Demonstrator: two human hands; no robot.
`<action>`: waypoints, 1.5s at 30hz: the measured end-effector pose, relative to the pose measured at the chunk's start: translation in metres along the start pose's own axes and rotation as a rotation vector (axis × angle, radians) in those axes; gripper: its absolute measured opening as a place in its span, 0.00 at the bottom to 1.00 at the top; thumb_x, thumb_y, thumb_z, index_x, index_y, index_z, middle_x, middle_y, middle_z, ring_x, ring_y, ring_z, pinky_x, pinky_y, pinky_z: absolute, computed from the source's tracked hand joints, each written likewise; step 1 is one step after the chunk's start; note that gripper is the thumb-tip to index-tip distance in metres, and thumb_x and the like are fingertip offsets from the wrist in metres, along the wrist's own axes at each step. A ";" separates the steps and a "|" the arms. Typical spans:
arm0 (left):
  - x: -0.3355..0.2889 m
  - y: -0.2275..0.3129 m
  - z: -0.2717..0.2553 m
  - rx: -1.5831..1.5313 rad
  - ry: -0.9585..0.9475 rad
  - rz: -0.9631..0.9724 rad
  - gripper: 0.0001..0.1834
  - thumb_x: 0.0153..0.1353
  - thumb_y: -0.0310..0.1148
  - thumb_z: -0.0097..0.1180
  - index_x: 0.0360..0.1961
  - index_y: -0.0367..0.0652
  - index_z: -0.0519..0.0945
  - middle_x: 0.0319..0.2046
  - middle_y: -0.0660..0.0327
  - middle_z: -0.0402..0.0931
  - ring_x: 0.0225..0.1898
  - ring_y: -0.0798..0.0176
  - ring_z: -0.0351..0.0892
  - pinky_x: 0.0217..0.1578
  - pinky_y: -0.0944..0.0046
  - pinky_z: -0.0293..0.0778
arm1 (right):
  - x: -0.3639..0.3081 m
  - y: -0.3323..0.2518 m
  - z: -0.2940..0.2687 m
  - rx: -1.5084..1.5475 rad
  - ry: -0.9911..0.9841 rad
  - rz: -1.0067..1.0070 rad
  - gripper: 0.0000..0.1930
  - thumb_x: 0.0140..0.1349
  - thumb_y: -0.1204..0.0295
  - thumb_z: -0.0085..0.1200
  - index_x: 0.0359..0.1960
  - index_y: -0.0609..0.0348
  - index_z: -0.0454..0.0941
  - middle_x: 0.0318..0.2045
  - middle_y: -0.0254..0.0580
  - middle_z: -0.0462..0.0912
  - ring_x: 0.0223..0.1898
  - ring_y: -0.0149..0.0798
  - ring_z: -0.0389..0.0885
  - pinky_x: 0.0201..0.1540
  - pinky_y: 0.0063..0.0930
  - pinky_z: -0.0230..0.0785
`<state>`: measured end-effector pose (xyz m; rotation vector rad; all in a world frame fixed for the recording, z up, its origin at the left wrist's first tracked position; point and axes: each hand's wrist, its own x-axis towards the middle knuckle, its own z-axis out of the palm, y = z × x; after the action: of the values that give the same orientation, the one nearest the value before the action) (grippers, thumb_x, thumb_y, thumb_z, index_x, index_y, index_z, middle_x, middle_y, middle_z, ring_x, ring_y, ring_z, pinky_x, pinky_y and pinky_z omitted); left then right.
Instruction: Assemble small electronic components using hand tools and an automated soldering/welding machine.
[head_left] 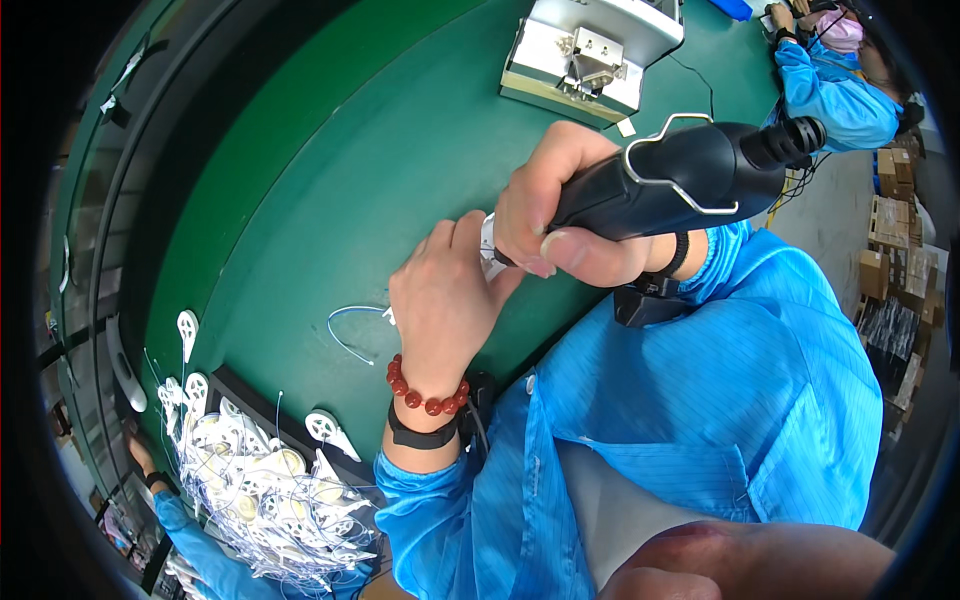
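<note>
My right hand is wrapped round a black electric screwdriver with a bent wire hanger loop. The tool lies tilted, its cord end toward the upper right. Its tip is hidden behind my fingers. Low over the table, my left hand is closed on a small white plastic part, mostly covered by both hands. The two hands meet at this part. Beside my left wrist, a thin white cord curls on the green tabletop.
A black-edged tray at the lower left holds a heap of white wheeled plastic parts with thin cords. A metal fixture stands at the far side. Co-workers in blue sleeves work at upper right and lower left. Cardboard boxes are stacked at right.
</note>
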<state>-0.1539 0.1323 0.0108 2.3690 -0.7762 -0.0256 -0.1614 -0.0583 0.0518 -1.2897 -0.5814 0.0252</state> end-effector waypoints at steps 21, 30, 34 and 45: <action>-0.001 0.002 -0.001 0.064 -0.050 0.014 0.24 0.47 0.44 0.73 0.43 0.46 0.80 0.31 0.60 0.79 0.34 0.55 0.83 0.31 0.57 0.77 | -0.005 0.012 0.008 -0.006 0.029 -0.057 0.14 0.67 0.69 0.60 0.43 0.58 0.65 0.24 0.38 0.76 0.23 0.30 0.73 0.26 0.28 0.67; 0.001 0.000 0.000 -0.017 -0.009 0.016 0.17 0.48 0.34 0.70 0.39 0.46 0.79 0.29 0.60 0.78 0.32 0.48 0.81 0.29 0.52 0.76 | -0.004 0.016 0.010 0.024 0.066 -0.057 0.14 0.67 0.70 0.61 0.43 0.57 0.65 0.25 0.39 0.76 0.22 0.30 0.72 0.26 0.28 0.67; -0.001 -0.002 -0.001 0.059 -0.076 0.002 0.26 0.48 0.45 0.72 0.46 0.45 0.81 0.32 0.60 0.80 0.35 0.54 0.83 0.31 0.57 0.77 | -0.003 0.017 0.008 0.008 0.016 -0.080 0.14 0.66 0.71 0.61 0.43 0.57 0.65 0.26 0.39 0.76 0.23 0.30 0.72 0.27 0.29 0.67; 0.000 0.002 -0.009 0.031 -0.099 0.017 0.30 0.46 0.46 0.75 0.50 0.46 0.81 0.35 0.58 0.80 0.38 0.52 0.83 0.35 0.55 0.78 | 0.012 0.007 -0.007 -0.105 0.044 -0.074 0.12 0.68 0.71 0.57 0.43 0.59 0.66 0.23 0.41 0.76 0.21 0.32 0.73 0.27 0.29 0.70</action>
<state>-0.1528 0.1360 0.0195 2.4051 -0.8494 -0.1249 -0.1465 -0.0582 0.0494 -1.3659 -0.5983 -0.0962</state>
